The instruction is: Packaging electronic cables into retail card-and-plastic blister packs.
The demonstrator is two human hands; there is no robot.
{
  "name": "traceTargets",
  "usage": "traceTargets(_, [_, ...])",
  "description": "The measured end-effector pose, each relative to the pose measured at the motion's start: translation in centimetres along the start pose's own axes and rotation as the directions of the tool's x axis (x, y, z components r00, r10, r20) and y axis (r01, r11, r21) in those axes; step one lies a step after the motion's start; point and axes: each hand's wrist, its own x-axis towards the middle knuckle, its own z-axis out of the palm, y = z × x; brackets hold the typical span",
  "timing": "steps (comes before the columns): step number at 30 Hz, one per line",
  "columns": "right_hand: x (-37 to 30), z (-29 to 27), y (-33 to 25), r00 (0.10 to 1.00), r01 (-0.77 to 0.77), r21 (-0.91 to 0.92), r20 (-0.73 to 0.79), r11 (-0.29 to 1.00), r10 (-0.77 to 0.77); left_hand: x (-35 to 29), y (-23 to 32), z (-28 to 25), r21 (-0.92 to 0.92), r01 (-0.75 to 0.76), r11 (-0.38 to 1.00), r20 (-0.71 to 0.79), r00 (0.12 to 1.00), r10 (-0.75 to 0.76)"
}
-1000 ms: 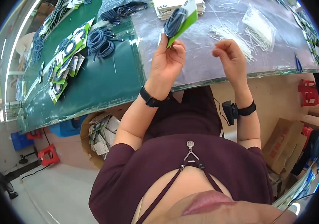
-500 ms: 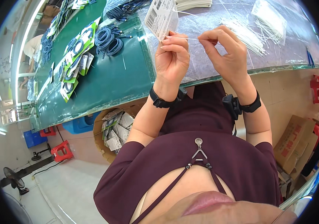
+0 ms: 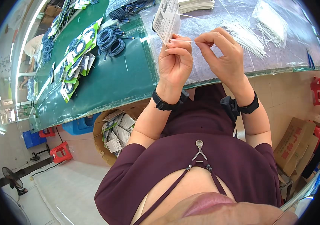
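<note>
Two hands, tie across gap, table edge

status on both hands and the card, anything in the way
Left hand holding printed backing card. Right hand pinching thin white tie. Nothing visibly blocking.

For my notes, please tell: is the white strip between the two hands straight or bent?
Straight there: the white strip runs without visible bend from the left hand to the right hand. Its tightness I cannot tell.

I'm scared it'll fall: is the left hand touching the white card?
Touching: the head view shows the left hand holding the white card by its lower end.
</note>
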Motion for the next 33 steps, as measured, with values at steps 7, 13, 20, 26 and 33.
traceTargets(7, [0.0, 0.0, 0.2, 1.0, 0.006, -0.022, -0.006, 1.0, -0.007, 0.0, 0.0, 0.1, -0.014, -0.002, 1.0, 0.0, 1.0, 0.002])
traceTargets(13, [-0.2, 0.2, 0.2, 1.0, -0.017, 0.012, 0.008, 1.0, 0.017, 0.1, 0.3, -0.3, 0.014, -0.028, 1.0, 0.003, 1.0, 0.028])
traceTargets(20, [0.0, 1.0, 1.2, 0.996, -0.086, 0.128, 0.023, 0.988, 0.084, 0.9, 0.5, -1.6, 0.703, -0.165, 0.692, -0.021, 0.967, 0.253])
traceTargets(26, [-2.0, 0.0, 4.7, 0.918, -0.382, 0.162, 0.185, 0.91, 0.352, 1.1, 0.8, -2.5, 0.79, -0.188, 0.584, 0.019, 0.959, 0.283])
traceTargets(33, [-3.0, -0.5, 5.9, 0.898, -0.431, 0.431, 0.117, 0.793, 0.424, 1.2, -0.5, -2.9, 0.924, -0.221, 0.311, 0.081, 0.91, 0.407])
